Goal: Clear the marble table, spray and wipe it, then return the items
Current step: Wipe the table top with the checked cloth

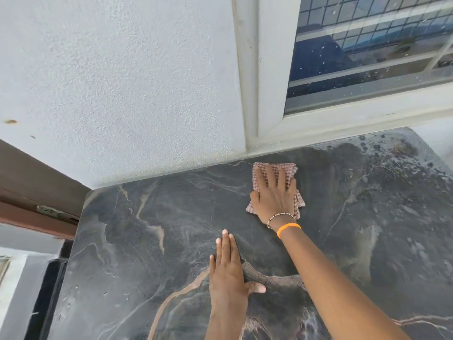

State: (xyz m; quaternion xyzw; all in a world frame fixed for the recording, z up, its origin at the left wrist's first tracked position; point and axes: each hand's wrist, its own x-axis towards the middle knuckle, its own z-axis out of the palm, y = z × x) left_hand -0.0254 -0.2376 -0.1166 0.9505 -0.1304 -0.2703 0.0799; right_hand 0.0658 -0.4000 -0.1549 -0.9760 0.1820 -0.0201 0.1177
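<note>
The dark marble table [152, 241] fills the lower part of the view, with pale and brown veins across it. My right hand [275, 192] lies flat with fingers spread on a pink checked cloth [297, 201], pressing it against the marble near the far edge by the wall. An orange band and a bead bracelet sit on that wrist. My left hand [229, 273] rests palm down on the bare marble, fingers together, nearer to me and holding nothing. The far right part of the marble [392, 155] looks mottled with dark wet spots.
A white textured wall [122, 82] runs along the table's far edge. A white-framed window [367, 57] stands at the upper right, just behind the table. A brown wooden door frame [36, 192] is at the left, beyond the table's left edge.
</note>
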